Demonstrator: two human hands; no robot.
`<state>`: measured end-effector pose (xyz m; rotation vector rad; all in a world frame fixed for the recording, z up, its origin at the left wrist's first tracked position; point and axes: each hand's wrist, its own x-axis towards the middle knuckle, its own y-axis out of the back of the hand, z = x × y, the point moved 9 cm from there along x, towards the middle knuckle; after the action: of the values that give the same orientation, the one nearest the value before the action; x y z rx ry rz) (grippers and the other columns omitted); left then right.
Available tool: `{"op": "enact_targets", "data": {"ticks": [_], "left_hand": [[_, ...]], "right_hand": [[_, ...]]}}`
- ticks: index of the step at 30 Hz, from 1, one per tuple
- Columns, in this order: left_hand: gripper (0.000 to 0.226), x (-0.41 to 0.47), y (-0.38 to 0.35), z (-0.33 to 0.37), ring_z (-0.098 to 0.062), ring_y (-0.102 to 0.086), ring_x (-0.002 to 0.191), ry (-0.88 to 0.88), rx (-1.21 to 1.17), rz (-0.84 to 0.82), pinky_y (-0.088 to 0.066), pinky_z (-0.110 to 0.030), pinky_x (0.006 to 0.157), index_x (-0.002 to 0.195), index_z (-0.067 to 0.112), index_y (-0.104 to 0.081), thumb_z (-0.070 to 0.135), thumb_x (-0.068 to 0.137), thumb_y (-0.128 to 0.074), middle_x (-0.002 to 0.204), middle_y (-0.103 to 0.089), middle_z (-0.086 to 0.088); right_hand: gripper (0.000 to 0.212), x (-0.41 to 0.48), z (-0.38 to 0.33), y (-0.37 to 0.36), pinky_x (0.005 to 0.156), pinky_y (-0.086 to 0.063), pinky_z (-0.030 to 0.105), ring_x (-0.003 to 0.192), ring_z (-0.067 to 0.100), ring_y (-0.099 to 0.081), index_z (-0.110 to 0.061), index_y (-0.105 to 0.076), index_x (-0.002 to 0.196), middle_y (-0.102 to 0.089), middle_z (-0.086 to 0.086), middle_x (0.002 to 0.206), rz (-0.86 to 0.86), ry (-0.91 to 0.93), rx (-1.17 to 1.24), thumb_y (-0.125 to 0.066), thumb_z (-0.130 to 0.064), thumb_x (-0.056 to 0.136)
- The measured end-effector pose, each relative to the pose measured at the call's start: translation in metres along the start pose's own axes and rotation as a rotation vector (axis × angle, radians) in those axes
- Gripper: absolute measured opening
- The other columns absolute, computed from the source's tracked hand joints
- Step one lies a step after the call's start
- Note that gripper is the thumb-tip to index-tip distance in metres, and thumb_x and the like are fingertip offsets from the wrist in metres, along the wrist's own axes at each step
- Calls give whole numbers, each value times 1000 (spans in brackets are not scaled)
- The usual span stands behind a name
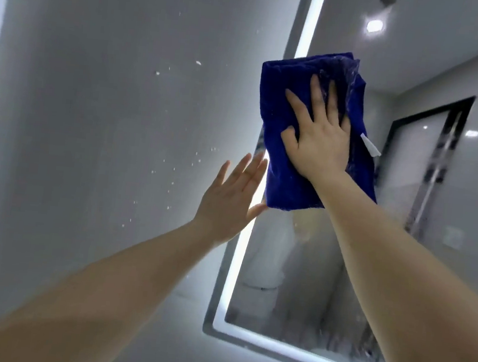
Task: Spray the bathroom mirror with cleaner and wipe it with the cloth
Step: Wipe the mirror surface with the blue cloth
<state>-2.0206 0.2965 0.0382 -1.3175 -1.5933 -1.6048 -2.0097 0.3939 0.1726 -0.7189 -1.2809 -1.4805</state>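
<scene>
A folded dark blue cloth [288, 171] lies flat against the bathroom mirror [302, 298] near its lit left edge. My right hand [318, 136] presses on the cloth with straight, spread fingers. My left hand [230, 200] is raised just left of the cloth, fingers straight, its thumb close to the cloth's lower corner by the mirror's edge. A white label [370, 146] sticks out at the cloth's right side. The mirror glass looks misty with streaks. No spray bottle is in view.
A glowing light strip [308, 21] frames the mirror's left and bottom edges. The grey wall [107, 109] to the left carries several white droplets. In the mirror I see a dark-framed door [428, 146] and ceiling lights.
</scene>
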Motion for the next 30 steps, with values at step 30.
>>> {"op": "enact_targets", "data": {"ticks": [30], "left_hand": [[75, -68, -9, -14, -20, -4, 146, 329, -378, 32, 1, -41, 115, 149, 8, -2, 43, 93, -38, 158, -3, -10]], "right_hand": [[56, -129, -40, -58, 111, -17, 57, 146, 34, -6, -39, -12, 148, -5, 0, 160, -195, 174, -36, -27, -43, 95]]}}
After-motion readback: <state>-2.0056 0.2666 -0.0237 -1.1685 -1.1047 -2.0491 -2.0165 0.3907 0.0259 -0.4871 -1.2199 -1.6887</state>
